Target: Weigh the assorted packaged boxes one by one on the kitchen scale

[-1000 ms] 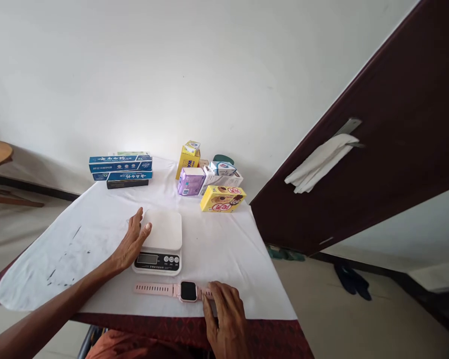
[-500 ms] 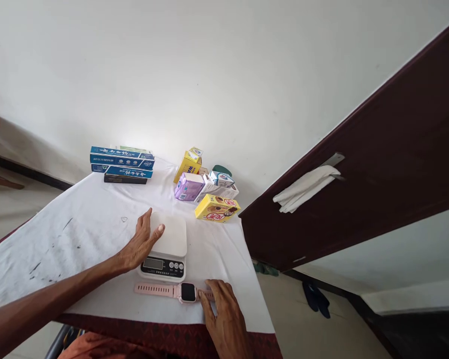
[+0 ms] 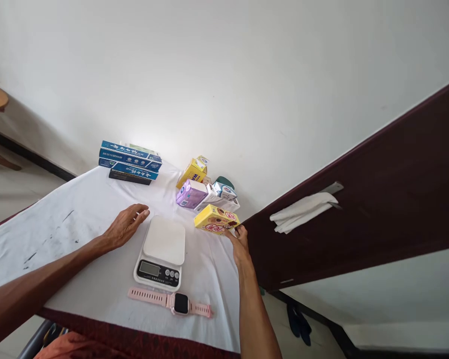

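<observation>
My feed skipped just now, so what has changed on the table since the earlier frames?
The right hand left the strap of the pink watch and reached forward to the yellow box, fingertips at its near end; grip unclear. The left hand came off the scale and is now just left of it. Watch, scale and stacked boxes stayed put.

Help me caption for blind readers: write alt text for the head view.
The right hand reaches a yellow box on a white-clothed table; the left hand rests beside a white kitchen scale. A pink smartwatch lies nearer.
</observation>
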### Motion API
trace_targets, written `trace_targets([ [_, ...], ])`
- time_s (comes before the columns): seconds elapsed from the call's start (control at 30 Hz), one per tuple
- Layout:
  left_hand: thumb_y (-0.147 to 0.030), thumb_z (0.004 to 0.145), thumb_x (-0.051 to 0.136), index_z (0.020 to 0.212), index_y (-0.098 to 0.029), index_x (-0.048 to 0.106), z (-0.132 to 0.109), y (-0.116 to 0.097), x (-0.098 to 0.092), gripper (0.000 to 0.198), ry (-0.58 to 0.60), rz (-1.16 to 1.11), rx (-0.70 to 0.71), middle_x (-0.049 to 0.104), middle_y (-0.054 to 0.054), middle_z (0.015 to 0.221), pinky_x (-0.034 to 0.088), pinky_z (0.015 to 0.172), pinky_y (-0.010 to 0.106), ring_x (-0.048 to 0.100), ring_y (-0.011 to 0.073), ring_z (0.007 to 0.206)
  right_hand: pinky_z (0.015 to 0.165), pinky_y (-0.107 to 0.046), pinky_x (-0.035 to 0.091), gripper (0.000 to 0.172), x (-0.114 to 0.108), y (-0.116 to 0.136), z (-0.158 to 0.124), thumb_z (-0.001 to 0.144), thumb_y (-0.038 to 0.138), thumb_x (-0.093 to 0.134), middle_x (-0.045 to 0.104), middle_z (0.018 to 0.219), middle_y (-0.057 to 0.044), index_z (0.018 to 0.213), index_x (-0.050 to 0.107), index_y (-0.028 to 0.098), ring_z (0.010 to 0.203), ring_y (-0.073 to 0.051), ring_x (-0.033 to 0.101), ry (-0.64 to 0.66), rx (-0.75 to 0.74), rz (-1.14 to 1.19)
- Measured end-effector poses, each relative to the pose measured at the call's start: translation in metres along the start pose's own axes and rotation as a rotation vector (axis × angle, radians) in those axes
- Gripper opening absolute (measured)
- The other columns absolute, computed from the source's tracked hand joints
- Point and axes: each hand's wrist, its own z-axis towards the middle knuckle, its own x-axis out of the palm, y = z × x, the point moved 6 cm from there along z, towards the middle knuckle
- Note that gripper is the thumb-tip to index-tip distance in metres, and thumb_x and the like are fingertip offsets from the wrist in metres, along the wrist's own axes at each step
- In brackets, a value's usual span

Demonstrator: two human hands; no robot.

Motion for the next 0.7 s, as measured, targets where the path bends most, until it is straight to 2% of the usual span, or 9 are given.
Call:
trace_targets([
  [0.13, -0.062, 0.096, 0.038, 0.108, -0.021, 0.069, -0.003, -0.001, 0.004, 0.053, 0.010, 0.011, 0.025, 0.075, 0.011, 0.111, 0.059, 0.080, 0.039, 0.073, 0.0256, 0.090, 0.090, -0.041, 0.056, 0.076, 0.025, 0.000, 0.014, 0.051, 0.054, 0.086, 0.071, 0.120, -0.009, 0.114, 0.059, 0.023, 0.109, -0.029, 0.069, 0.133, 0.026, 0.116],
  [0.27, -0.058, 0.097, 0.037, 0.105, -0.021, 0.069, -0.003, -0.002, 0.005, 0.050, 0.013, 0.021, 0.053, 0.074, 0.011, 0.110, 0.057, 0.078, 0.037, 0.071, 0.0242, 0.088, 0.083, -0.039, 0.058, 0.068, 0.031, 0.003, -0.003, 0.053, 0.047, 0.091, 0.075, 0.113, -0.009, 0.111, 0.068, 0.020, 0.098, -0.027, 0.071, 0.209, 0.056, 0.135],
  [0.37, -0.058, 0.098, 0.035, 0.100, -0.021, 0.068, -0.003, -0.003, 0.005, 0.050, 0.034, 0.019, 0.060, 0.074, 0.010, 0.104, 0.054, 0.075, 0.035, 0.069, 0.0227, 0.082, 0.080, -0.038, 0.058, 0.065, 0.030, 0.007, -0.025, 0.054, 0.044, 0.093, 0.077, 0.106, -0.010, 0.110, 0.073, 0.018, 0.095, -0.028, 0.072, 0.242, 0.057, 0.115],
  [0.5, -0.057, 0.097, 0.035, 0.082, -0.022, 0.063, -0.003, -0.002, 0.006, 0.047, 0.042, 0.064, 0.050, 0.069, 0.006, 0.082, 0.047, 0.070, 0.034, 0.063, 0.0213, 0.070, 0.080, -0.039, 0.060, 0.068, 0.018, 0.018, -0.051, 0.058, 0.047, 0.092, 0.077, 0.108, -0.010, 0.116, 0.072, 0.017, 0.096, -0.028, 0.072, 0.212, 0.042, 0.113],
  [0.6, -0.054, 0.096, 0.035, 0.071, -0.023, 0.056, -0.002, -0.001, 0.008, 0.045, 0.041, 0.083, 0.048, 0.062, 0.003, 0.069, 0.042, 0.066, 0.033, 0.059, 0.0206, 0.065, 0.085, -0.041, 0.061, 0.068, 0.006, 0.036, -0.067, 0.064, 0.050, 0.089, 0.076, 0.116, -0.010, 0.122, 0.070, 0.019, 0.102, -0.029, 0.073, 0.183, 0.028, 0.146],
  [0.7, -0.052, 0.094, 0.036, 0.071, -0.023, 0.059, 0.000, 0.003, 0.009, 0.043, 0.048, 0.037, 0.004, 0.063, 0.003, 0.067, 0.041, 0.066, 0.033, 0.059, 0.0210, 0.065, 0.092, -0.043, 0.060, 0.066, 0.004, 0.062, -0.087, 0.069, 0.048, 0.088, 0.075, 0.121, -0.009, 0.127, 0.070, 0.022, 0.111, -0.031, 0.071, 0.238, -0.020, 0.142],
])
